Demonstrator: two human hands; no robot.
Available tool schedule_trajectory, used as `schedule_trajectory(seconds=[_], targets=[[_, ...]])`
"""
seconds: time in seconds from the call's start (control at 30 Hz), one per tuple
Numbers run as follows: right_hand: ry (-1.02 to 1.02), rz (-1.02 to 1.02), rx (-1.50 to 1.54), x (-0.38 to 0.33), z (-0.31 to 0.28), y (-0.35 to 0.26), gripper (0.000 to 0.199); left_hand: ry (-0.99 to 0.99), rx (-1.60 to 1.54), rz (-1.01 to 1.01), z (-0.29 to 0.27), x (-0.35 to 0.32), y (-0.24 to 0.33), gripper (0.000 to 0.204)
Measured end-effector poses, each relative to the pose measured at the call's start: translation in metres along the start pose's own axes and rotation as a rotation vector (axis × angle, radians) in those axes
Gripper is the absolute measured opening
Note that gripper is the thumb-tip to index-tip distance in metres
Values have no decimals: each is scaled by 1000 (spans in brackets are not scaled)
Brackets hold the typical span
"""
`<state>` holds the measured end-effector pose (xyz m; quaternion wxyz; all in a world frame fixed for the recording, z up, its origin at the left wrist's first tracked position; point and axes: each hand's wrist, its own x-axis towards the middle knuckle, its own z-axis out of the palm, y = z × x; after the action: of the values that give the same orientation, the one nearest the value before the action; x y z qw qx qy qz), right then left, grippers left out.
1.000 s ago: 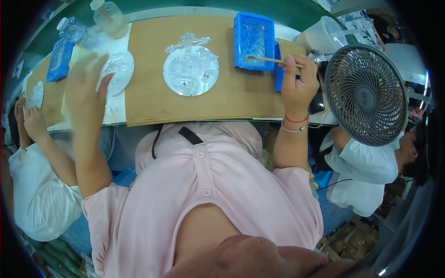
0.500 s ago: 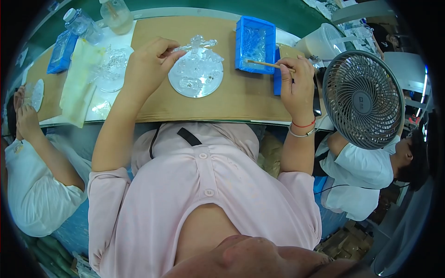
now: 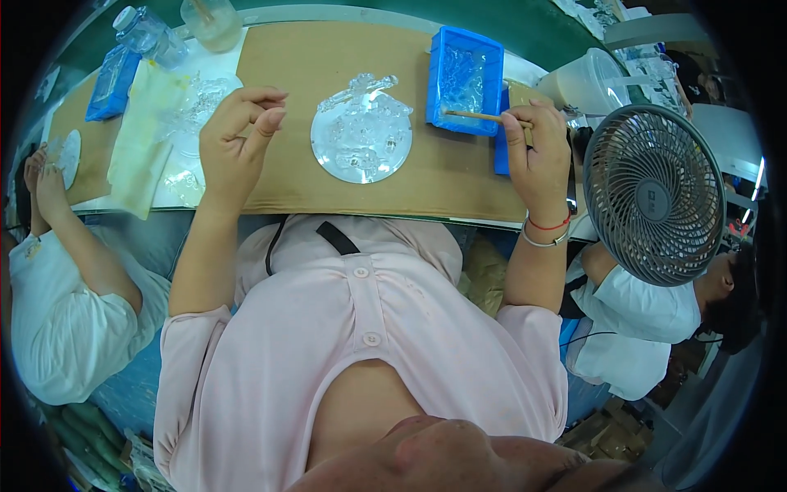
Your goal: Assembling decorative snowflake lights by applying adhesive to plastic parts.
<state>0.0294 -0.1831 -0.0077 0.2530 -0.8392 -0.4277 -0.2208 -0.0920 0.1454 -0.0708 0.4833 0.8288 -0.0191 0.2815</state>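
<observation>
My right hand (image 3: 537, 156) grips a thin wooden stick (image 3: 475, 115), whose far end reaches over the blue bin (image 3: 466, 123) of small clear pieces. Left of the bin, a round white disc (image 3: 361, 170) lies on the brown board, bearing several clear plastic pieces (image 3: 365, 135), one of which sticks out past its far rim. My left hand (image 3: 234, 139) hovers beside the disc without touching it. Its fingers are bent, with a gap between thumb and forefinger, and nothing shows between them.
A yellowish cloth (image 3: 141, 135), a second heap of clear pieces (image 3: 205, 94), a capped bottle (image 3: 152, 37) and a jar (image 3: 209, 25) stand to the left. At right are a fan (image 3: 654, 197) and a plastic tub (image 3: 574, 80). Co-workers sit on both sides.
My left hand has let go of the clear piece at the disc's far edge and drawn back left. My right hand keeps the stick at the blue bin.
</observation>
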Motion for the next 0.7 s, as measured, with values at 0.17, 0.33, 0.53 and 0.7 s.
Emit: schedule_trajectory(seconds=[0.17,0.33,0.53,0.7], targets=[[253,381,309,-26,-2,-4,13,-41,63,33,14,5,10,22],[420,242,314,-36,-10,-27,14,-105,144,-94,27,9,16,29],[188,41,280,-26,4,-57,5,-167,247,-74,34,13,24,27],[127,-20,277,-17,25,-59,4,-156,246,-44,37,14,25,26]])
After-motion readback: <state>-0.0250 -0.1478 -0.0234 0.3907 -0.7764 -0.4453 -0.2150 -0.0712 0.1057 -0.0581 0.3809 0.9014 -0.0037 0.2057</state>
